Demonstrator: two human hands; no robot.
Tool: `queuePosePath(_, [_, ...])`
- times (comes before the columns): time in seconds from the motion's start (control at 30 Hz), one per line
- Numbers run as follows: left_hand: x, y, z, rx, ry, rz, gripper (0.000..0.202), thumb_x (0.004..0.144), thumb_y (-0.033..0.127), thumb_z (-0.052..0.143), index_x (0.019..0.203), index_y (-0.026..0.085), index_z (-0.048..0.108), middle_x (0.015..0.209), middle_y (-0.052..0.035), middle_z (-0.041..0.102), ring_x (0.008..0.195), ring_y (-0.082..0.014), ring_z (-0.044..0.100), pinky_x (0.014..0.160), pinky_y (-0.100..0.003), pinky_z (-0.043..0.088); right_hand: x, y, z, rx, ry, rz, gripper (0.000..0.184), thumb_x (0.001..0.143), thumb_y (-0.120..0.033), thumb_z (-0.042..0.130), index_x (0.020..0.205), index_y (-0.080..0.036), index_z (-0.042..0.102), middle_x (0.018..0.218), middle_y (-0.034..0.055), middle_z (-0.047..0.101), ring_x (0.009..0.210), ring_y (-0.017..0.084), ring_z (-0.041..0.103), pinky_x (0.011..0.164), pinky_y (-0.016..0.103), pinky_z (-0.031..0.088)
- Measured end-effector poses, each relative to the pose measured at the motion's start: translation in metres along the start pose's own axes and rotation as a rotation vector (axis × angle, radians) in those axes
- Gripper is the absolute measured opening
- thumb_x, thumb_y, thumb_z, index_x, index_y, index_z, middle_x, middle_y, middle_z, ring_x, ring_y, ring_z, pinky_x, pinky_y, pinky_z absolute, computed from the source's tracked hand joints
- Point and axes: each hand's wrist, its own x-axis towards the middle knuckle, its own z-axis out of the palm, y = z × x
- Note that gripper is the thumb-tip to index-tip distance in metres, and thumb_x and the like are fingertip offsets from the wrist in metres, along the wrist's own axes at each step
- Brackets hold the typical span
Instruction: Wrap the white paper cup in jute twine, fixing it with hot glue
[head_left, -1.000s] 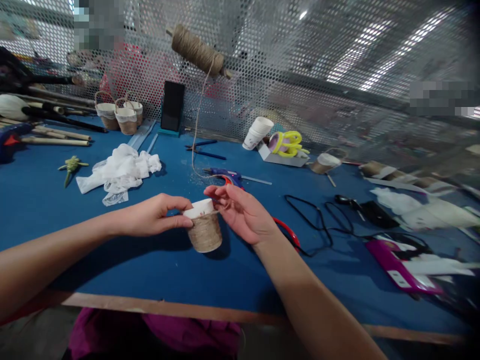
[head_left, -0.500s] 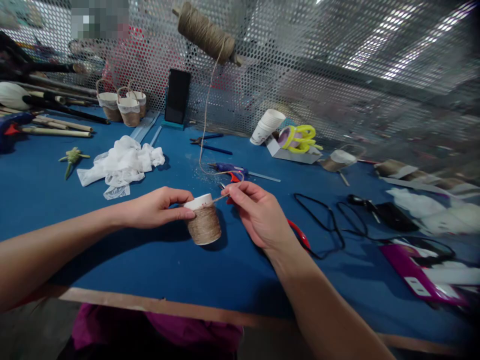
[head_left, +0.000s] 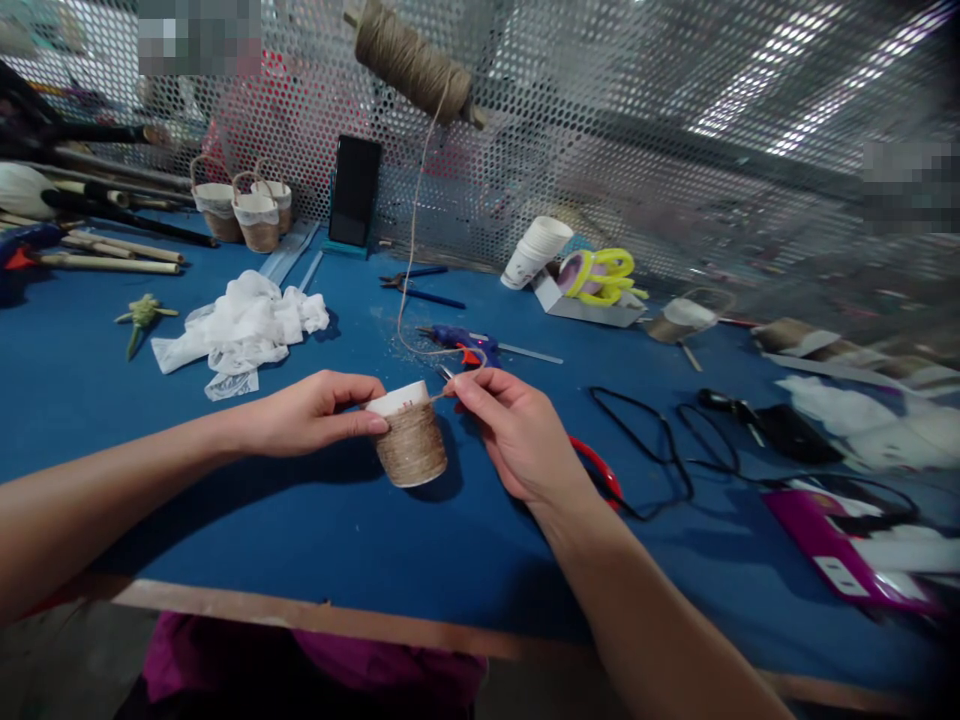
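Observation:
A small white paper cup (head_left: pixel 411 445), wound most of the way up with brown twine, is upside down over the blue table (head_left: pixel 315 530). My left hand (head_left: pixel 311 415) grips its rim from the left. My right hand (head_left: pixel 510 430) pinches the loose twine strand (head_left: pixel 415 240) just right of the cup's top. That strand runs up to a twine spool (head_left: pixel 409 62) hung on the perforated metal screen.
Behind the cup lie a blue glue gun (head_left: pixel 457 340), pliers (head_left: pixel 416 283) and red-handled scissors (head_left: pixel 596 465). White lace (head_left: pixel 240 325) lies at the left, finished small baskets (head_left: pixel 244 215) and a phone (head_left: pixel 355 192) at the back, stacked cups (head_left: pixel 534 250), black cables (head_left: pixel 660 440) and a magenta box (head_left: pixel 840 545) at the right.
My right hand has gone from cupping the cup's rim to pinching the twine strand and drawing it taut beside the top. My view has shifted slightly, and the cup has turned a little.

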Motion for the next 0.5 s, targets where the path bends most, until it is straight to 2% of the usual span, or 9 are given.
queuePosePath(0.5, [-0.0013, -0.0004, 0.0001, -0.059, -0.001, 0.018, 0.021, 0.082, 0.029, 0.046, 0.083, 0.01, 0.054, 0.075, -0.002, 0.053, 0.071, -0.0125, 0.047, 0.066, -0.023, 0.038, -0.0004, 0.0029, 0.0007, -0.049, -0.022, 0.006, 0.015, 0.065, -0.031, 0.065, 0.067, -0.017, 0.06, 0.069, -0.0012, 0.057, 0.067, 0.009, 0.048, 0.07, 0.027, 0.037])
